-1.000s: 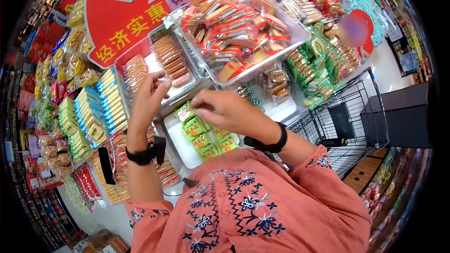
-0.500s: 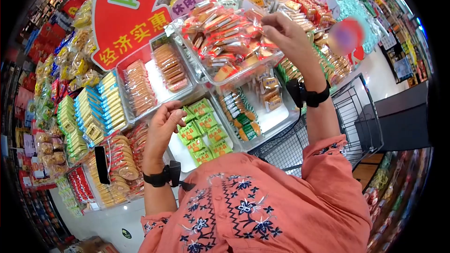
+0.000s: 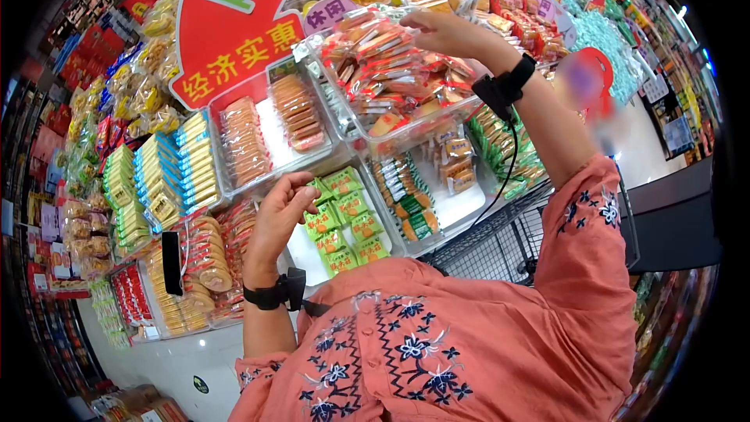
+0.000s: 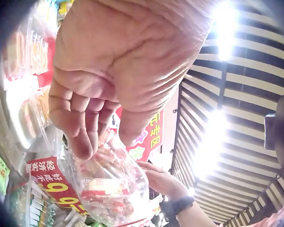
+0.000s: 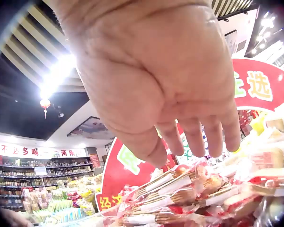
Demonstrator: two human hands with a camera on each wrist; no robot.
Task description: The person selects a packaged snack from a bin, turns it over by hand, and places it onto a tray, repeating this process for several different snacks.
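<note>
My right hand reaches over the raised clear bin, heaped with red-and-clear wrapped snack packets. In the right wrist view its palm faces the camera, fingers relaxed just above the heap, with nothing in them. Nearer my body, the left hand hangs loosely curled beside the green snack packets. The left wrist view shows that palm bare, its fingertips overlapping the wrapped packets behind.
Left of the bin stands a tray of brown wrapped biscuits beneath a large red sign. Striped packets lie right of the green ones. A wire shopping cart stands at right. A black cable hangs from the right wrist strap.
Both hands were close together near the green packets. The right moved up and right, then further forward and left over the heap. The left dropped back towards the body.
</note>
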